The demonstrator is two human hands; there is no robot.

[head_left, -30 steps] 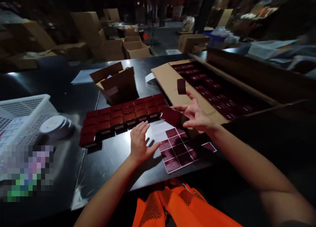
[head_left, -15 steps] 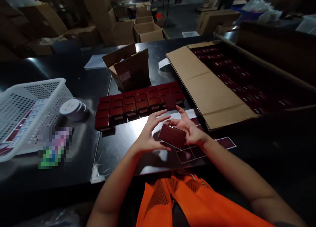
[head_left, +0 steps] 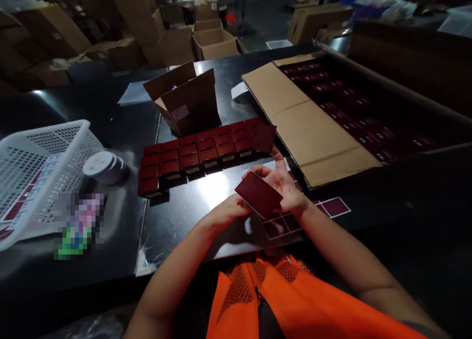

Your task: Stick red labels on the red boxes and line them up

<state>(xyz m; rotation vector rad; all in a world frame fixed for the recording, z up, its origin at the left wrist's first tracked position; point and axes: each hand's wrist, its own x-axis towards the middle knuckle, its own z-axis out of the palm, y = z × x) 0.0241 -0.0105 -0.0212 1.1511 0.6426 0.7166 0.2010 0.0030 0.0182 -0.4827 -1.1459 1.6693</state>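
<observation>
A dark red box (head_left: 258, 195) is tilted above the table, its flat face turned up. My right hand (head_left: 282, 186) has it from the right side, fingers curled around it. At the tip of a raised right finger is a flat dark red piece (head_left: 264, 138), which looks like a label. My left hand (head_left: 230, 211) is closed at the box's lower left edge, its fingertips partly hidden behind it. Beneath the hands lies a sheet of dark red labels (head_left: 276, 228) with white lines. Beyond them, small dark red boxes (head_left: 190, 160) stand in tight rows.
To the right is a large open carton (head_left: 302, 127) filled with dark red boxes. A smaller open carton (head_left: 191, 105) stands behind the rows. On the left are a white perforated basket (head_left: 83, 137), a round lidded tub (head_left: 105, 167) and a blurred-out colourful item (head_left: 81, 226).
My left hand has gone from spread fingers to closed at the box's lower left edge. The label-like piece on the right finger has shifted slightly right and up.
</observation>
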